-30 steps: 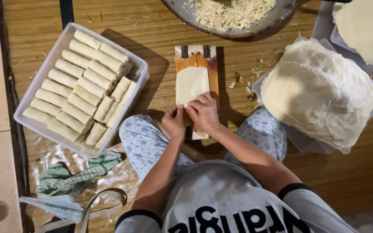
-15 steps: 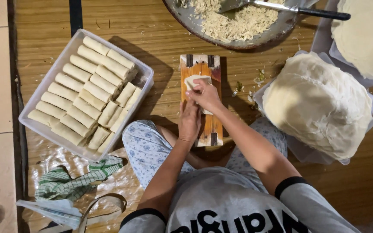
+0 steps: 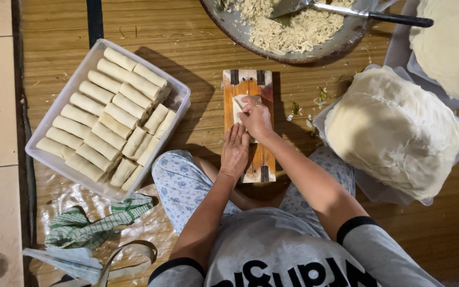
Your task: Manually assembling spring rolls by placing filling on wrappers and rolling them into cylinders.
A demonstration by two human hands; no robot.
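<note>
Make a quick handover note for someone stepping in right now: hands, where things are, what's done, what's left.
Left hand lies flat on the wooden board. Right hand presses the pale wrapper roll at the board's far end.
Done: tray on the left nearly full of finished rolls.
Left: this roll not yet in the tray. Wrapper stack on the right, bowl of shredded filling ahead.

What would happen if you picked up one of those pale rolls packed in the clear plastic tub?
A pale roll would probably feel soft and bend a little, since its thin wrapper looks like the floppy round sheets in the pale stack. Being tube-shaped, it may roll if pushed. In the clear plastic tub its neighbours hold it steady. Squeezing hard might tear it.
</note>
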